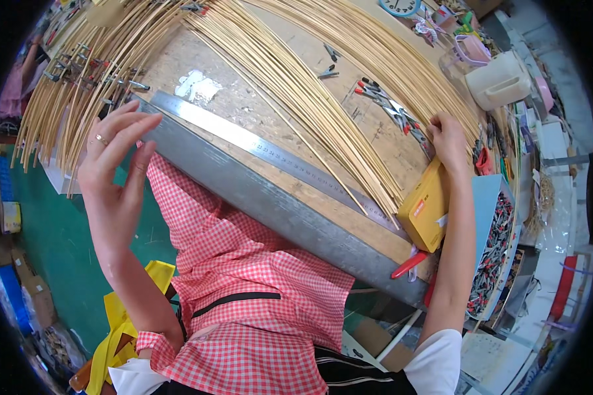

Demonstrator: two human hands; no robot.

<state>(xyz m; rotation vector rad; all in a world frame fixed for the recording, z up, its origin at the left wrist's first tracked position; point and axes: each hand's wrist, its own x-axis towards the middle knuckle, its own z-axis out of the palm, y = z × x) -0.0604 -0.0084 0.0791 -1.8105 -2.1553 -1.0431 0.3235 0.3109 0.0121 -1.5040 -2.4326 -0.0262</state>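
My left hand [115, 155] is raised over the left end of the table's grey metal edge [244, 191], its fingers apart and holding nothing. On the right, my right hand [449, 141] is closed with curled fingers beside a pile of small spring clips [392, 110] with red and black tips. What it pinches, if anything, is hidden. Below that wrist stands a yellow box [425, 204]. A steel ruler [270, 151] lies along the near edge. A bundle of thin bamboo strips [310, 122] fans across the table, its near ends over the ruler by the box.
More strips, held by clips, overhang the table at left [59, 99]. A long curved bundle [375, 46] runs along the far side. A blue tray [478, 247] full of clips is at right, near a red-handled tool [410, 264]. A white jug [497, 82] stands far right.
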